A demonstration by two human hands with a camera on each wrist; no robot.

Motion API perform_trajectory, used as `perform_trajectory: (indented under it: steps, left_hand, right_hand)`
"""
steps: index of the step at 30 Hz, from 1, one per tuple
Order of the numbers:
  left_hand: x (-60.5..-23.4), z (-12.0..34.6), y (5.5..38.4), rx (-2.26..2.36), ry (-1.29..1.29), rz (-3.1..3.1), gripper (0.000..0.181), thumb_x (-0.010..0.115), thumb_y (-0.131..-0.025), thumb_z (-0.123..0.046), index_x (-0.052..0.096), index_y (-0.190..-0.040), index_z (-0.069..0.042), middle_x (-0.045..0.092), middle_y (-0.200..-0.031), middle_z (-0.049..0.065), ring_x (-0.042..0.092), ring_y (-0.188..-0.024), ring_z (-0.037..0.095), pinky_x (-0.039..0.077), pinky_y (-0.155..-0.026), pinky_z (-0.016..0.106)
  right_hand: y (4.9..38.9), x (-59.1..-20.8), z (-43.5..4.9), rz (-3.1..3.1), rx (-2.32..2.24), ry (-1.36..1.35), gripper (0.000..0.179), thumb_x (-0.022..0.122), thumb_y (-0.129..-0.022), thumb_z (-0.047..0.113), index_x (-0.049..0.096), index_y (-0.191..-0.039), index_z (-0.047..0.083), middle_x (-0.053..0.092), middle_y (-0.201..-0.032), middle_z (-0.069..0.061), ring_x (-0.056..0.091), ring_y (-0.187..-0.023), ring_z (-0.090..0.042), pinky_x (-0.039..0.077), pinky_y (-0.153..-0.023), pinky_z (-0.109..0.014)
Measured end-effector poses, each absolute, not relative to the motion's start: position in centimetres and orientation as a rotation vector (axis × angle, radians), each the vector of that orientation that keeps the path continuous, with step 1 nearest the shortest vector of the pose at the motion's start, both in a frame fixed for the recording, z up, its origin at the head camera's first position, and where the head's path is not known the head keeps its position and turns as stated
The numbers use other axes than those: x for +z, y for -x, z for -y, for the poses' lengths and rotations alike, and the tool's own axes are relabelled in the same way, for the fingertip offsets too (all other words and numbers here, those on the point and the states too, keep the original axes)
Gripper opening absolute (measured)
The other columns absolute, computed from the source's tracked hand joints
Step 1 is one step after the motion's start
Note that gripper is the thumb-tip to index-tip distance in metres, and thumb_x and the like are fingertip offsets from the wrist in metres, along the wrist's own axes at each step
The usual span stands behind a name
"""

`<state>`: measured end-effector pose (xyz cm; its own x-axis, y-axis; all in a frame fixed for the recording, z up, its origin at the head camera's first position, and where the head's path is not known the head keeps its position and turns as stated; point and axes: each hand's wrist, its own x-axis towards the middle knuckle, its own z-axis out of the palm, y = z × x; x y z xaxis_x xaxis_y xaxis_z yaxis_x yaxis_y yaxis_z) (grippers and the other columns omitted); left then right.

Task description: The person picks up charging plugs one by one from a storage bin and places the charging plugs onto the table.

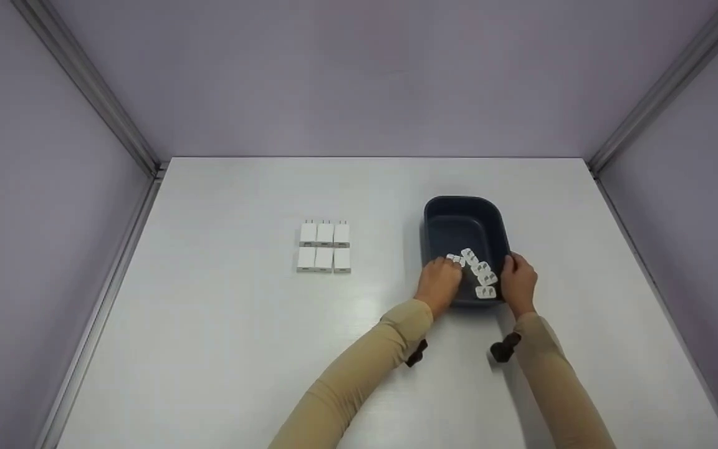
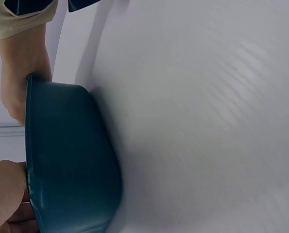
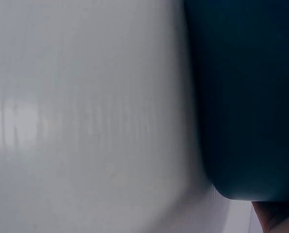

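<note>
A dark blue rectangular bin [image 1: 459, 206] stands on the table; both wrist views show its outer wall as teal. In its near half sit several white plug chargers [image 1: 485, 292], prongs facing up. My left hand [image 1: 440, 284] reaches over the left rim with fingers bent down, pinching a white charger [image 1: 455, 258] by the bin's left wall. The left wrist view shows these fingers going behind the rim, mostly hidden. My right hand [image 1: 519, 282] grips the bin's right rim near the near corner.
Left of the bin, several white chargers [image 1: 325, 235] lie in two tight rows of three, the far row's prongs pointing away. The white table [image 1: 228, 349] meets pale walls at the back and sides. Dark wrist cameras [image 1: 502, 350] hang below both sleeves.
</note>
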<state>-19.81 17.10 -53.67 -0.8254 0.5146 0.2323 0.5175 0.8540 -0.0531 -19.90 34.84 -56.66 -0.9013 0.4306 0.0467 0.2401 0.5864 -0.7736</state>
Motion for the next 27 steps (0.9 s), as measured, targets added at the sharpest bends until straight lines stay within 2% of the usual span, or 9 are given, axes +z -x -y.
perform_trajectory:
  steps: [5, 13, 21, 27]
  left_hand:
    - [-53.3, -16.6, 19.8, -0.087, 0.81, 2.789, 0.013, 0.067, -0.087, -0.023, 0.072, -0.098, -0.018, 0.073, -0.093, -0.006, 0.067, -0.085, 0.01, 0.055, -0.074, 0.02]
    - [-52.5, -16.0, 19.9, -0.255, 0.817, 2.778, 0.023, 0.068, -0.086, -0.023, 0.068, -0.107, -0.013, 0.072, -0.1, -0.003, 0.067, -0.09, 0.012, 0.056, -0.077, 0.022]
    - [-52.0, -15.2, 20.3, -0.444, 0.823, 2.658, 0.018, 0.067, -0.084, -0.015, 0.067, -0.1, -0.009, 0.068, -0.09, 0.001, 0.067, -0.079, 0.013, 0.056, -0.068, 0.023]
    - [-51.9, -14.4, 20.9, -0.537, 0.815, 2.6, 0.024, 0.068, -0.081, -0.012, 0.066, -0.104, -0.007, 0.068, -0.092, 0.002, 0.066, -0.083, 0.014, 0.056, -0.073, 0.022]
  right_hand:
    - [19.9, -56.7, -34.9, 2.579, 1.21, 0.546, 0.04, 0.037, -0.102, 0.014, 0.051, -0.129, -0.013, 0.056, -0.128, -0.034, 0.054, -0.122, -0.046, 0.043, -0.105, -0.053]
    - [20.1, -56.6, -34.9, 2.593, 1.21, 0.568, 0.04, 0.036, -0.102, 0.013, 0.051, -0.13, -0.013, 0.055, -0.13, -0.034, 0.053, -0.123, -0.045, 0.042, -0.106, -0.053]
    - [20.2, -56.7, -34.8, 2.594, 1.207, 0.584, 0.04, 0.036, -0.103, 0.014, 0.051, -0.13, -0.011, 0.055, -0.13, -0.033, 0.053, -0.124, -0.044, 0.042, -0.107, -0.052]
    - [20.1, -56.7, -34.8, 2.591, 1.21, 0.572, 0.04, 0.036, -0.103, 0.013, 0.051, -0.13, -0.013, 0.055, -0.13, -0.034, 0.053, -0.123, -0.045, 0.042, -0.106, -0.052]
